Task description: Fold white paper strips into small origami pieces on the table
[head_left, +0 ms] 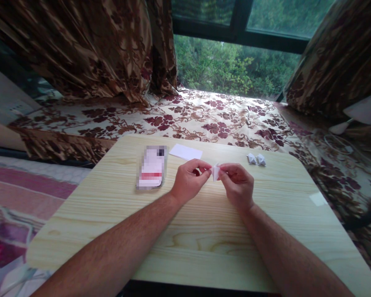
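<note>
Between both hands, above the middle of the table, is a small folded piece of white paper (215,172). My left hand (190,176) pinches its left side between thumb and fingertips. On the right side, my right hand (238,181) grips it the same way. The paper's exact shape is partly hidden by the fingers. Just beyond my left hand lies a flat white sheet of paper (185,152). Two small folded white paper pieces (256,159) sit side by side past my right hand.
A phone (151,167), blurred out, lies on the wood-grain table (111,222) to the left. Near the right edge is a small pale patch (318,199). Beyond the table are a flowered cloth-covered ledge (210,119), curtains (111,49) and a window. A white lamp-like object (365,109) stands at right.
</note>
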### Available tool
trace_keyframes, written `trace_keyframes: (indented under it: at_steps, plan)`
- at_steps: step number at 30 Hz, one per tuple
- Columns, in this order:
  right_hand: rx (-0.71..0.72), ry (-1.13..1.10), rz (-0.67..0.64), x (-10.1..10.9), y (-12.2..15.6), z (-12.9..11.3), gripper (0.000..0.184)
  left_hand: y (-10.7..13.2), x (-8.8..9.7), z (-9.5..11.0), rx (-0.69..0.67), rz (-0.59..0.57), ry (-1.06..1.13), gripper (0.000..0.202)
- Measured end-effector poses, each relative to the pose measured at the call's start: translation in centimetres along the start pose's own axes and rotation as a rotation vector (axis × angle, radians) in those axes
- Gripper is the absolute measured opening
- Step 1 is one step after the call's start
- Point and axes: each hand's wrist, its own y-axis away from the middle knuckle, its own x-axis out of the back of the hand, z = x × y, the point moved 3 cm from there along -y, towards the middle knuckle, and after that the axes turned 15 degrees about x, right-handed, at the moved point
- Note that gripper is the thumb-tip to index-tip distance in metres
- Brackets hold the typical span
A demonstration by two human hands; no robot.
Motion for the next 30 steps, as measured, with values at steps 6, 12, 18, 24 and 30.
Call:
trace_keyframes:
  at_steps: [6, 12, 18, 24, 30]
  plan:
    - [-0.025, 0.023, 0.014, 0.04, 0.16, 0.31, 0.016, 0.09, 0.05, 0.09, -0.075, 0.016, -0.030, 0.007]
    - [-0.017, 0.061, 0.000, 0.05, 0.17, 0.38, 0.013, 0.19, 0.23, 0.30, -0.114, 0.038, -0.085, 0.009]
    - [-0.021, 0.070, 0.002, 0.12, 0.17, 0.43, 0.012, 0.38, 0.17, 0.45, -0.127, 0.021, -0.111, 0.009]
    - [-0.054, 0.049, 0.000, 0.02, 0.16, 0.42, 0.017, 0.58, 0.21, 0.62, -0.116, 0.032, -0.163, 0.014]
    - [-0.072, 0.053, 0.020, -0.02, -0.04, 0.36, 0.034, 0.63, 0.30, 0.76, -0.079, 0.075, -0.182, 0.016]
